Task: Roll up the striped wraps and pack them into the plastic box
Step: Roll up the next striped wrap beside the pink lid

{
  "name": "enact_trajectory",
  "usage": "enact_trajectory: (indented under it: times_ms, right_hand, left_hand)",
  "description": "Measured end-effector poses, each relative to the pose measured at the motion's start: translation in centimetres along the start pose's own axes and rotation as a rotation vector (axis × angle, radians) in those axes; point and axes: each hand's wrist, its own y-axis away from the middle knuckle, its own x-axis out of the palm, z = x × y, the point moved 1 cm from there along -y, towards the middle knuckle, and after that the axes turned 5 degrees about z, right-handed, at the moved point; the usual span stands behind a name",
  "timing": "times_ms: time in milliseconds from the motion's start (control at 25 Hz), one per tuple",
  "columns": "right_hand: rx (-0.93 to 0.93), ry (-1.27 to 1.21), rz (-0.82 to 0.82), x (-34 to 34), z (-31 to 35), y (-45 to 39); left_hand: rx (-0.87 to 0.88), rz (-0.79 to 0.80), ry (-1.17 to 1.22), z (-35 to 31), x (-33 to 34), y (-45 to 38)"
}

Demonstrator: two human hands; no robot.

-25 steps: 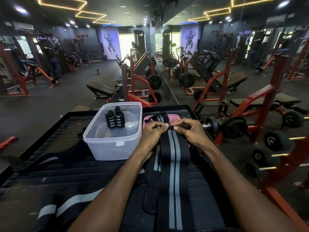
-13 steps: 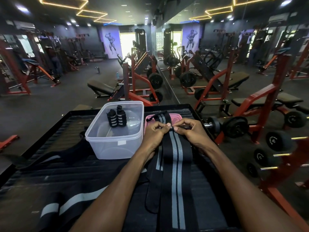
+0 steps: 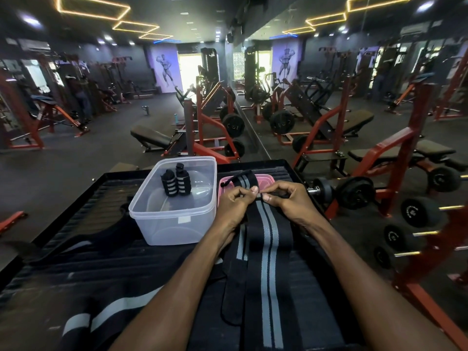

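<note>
Striped wrap [image 3: 268, 239] | lies lengthwise, pointing away | left hand [image 3: 234, 205], right hand [image 3: 291, 201]: both grips pinch far end

No readable text anywhere: markings on the weight plates [image 3: 233, 125] at frame centre too blurred (likewise the small white label [image 3: 184, 220] on the plastic box [image 3: 174, 224]).

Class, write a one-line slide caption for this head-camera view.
Both hands, left hand and right hand, pinch a striped wrap beside the plastic box holding two rolled wraps.
</note>
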Motion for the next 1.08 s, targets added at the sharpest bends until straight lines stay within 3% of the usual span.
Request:
enact_trajectory:
  times_ms: [360, 600, 800, 960, 1080]
  right_hand:
    - [0.120, -0.039, 0.013, -0.01, 0.36, 0.19]
    - [0.052, -0.034, -0.032, -0.16, 0.65, 0.22]
    - [0.127, -0.087, -0.003, -0.01, 0.45, 0.19]
    - [0.045, -0.009, -0.008, -0.12, 0.18, 0.12]
    - [0.067, -0.024, 0.001, 0.25, 0.02, 0.12]
  left_hand:
    - [0.024, -0.053, 0.026, -0.23, -0.03, 0.16]
    - [-0.108, -0.009, 0.134, -0.09, 0.18, 0.36]
    - [-0.045, -0.051, 0.021, -0.39, -0.05, 0.18]
    - [-0.134, -0.002, 0.140, -0.21, 0.34, 0.12]
    - [-0.079, -0.027, -0.016, 0.32, 0.32, -0.19]
